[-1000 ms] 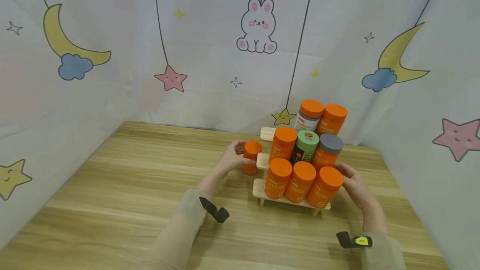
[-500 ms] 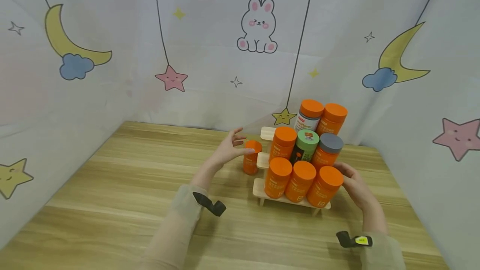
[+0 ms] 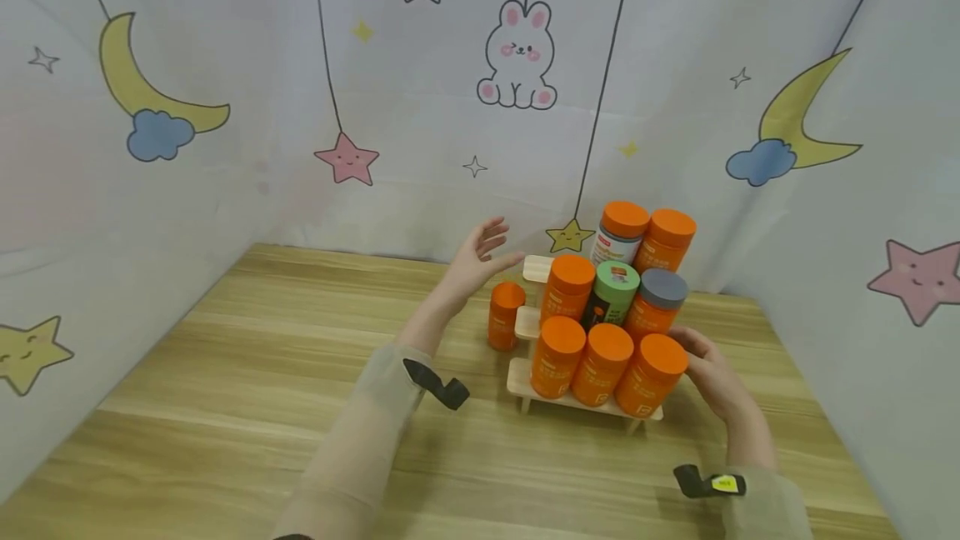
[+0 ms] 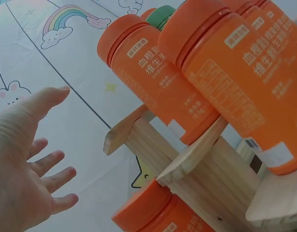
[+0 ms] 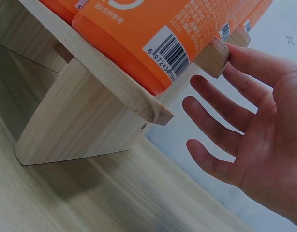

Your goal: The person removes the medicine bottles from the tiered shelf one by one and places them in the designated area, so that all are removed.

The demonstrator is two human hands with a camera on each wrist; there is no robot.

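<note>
Clearly upright, lid topmost: orange jar beside wooden rack

Three-tiered wooden rack bears jars; one orange jar stands upright just left of it

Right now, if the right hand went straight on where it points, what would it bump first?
Most likely the middle shelf of the wooden rack: one digit of the right hand seems to touch that shelf's end, though depth is hard to tell.
</note>
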